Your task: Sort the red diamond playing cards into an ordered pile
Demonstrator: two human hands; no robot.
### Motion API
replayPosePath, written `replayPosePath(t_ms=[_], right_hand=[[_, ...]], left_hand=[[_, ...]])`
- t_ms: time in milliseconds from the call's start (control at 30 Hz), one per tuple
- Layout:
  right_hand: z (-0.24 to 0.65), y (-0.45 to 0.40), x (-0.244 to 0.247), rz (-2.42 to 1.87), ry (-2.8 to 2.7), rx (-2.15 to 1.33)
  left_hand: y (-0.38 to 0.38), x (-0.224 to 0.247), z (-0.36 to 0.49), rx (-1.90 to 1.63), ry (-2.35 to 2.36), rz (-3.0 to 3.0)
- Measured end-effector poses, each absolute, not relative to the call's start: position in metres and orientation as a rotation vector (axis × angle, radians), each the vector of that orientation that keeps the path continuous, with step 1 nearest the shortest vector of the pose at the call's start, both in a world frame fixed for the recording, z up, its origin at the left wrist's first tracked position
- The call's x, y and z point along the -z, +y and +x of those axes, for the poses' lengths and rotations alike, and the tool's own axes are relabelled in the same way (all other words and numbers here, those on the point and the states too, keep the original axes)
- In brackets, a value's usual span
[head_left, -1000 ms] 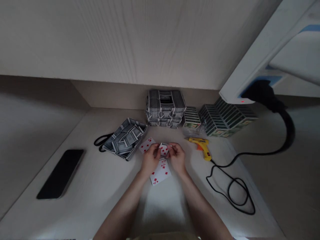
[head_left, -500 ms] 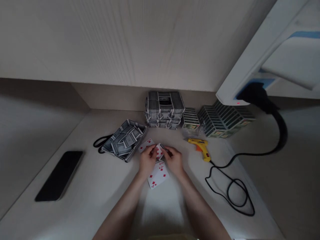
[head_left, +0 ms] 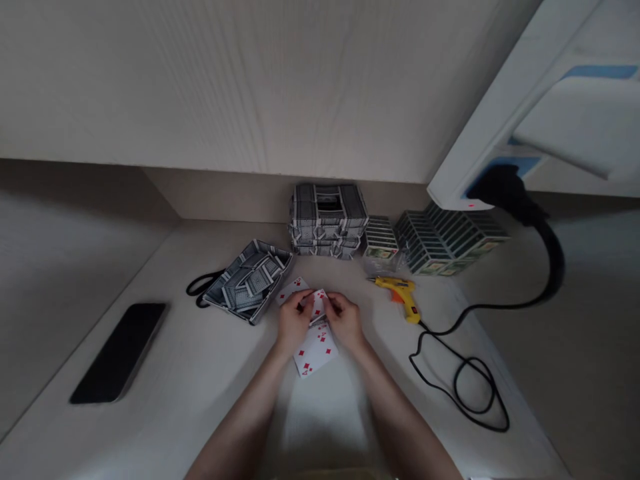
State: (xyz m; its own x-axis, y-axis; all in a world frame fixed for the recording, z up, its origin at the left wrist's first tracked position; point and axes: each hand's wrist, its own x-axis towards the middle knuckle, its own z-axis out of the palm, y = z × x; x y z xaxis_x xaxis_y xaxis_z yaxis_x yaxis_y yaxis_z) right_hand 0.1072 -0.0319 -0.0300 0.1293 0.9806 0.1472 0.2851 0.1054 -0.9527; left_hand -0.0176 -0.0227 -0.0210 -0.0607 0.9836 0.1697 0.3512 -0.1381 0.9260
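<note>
My left hand (head_left: 295,319) and my right hand (head_left: 345,320) meet over the middle of the desk. Between their fingertips is a playing card (head_left: 319,305) with red diamonds, each hand pinching one side of it. Below the hands, face-up diamond cards (head_left: 316,353) lie on the desktop. Another red-marked card (head_left: 291,289) lies just beyond my left hand, partly covered by it. Left of the hands, an open tray made of cards (head_left: 235,313) holds several loose cards, their patterned backs up.
A box built of patterned cards (head_left: 327,217) stands at the back. Right of it are card packs (head_left: 381,239) and more packs (head_left: 440,247). A yellow glue gun (head_left: 407,300) trails a black cord (head_left: 463,387). Black handles (head_left: 200,287) and a phone (head_left: 120,353) lie left.
The held card has turned and flattened slightly between my fingers, showing more of its face. My right hand has shifted a little to the left.
</note>
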Motion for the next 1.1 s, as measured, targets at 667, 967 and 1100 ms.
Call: replayPosePath(t_ms=[667, 967, 1100], right_hand=[[0.108, -0.035, 0.012, -1.21, -1.253, -0.716], [0.107, -0.036, 0.011, -1.202, -1.211, -0.716], [0.107, -0.036, 0.01, -1.199, -1.17, -0.742]], left_hand=[[-0.028, -0.003, -0.02, -0.739, 0.649, 0.433], [-0.029, -0.002, -0.015, -0.823, 0.678, 0.497], [-0.029, -0.003, -0.015, -0.798, 0.692, 0.487]])
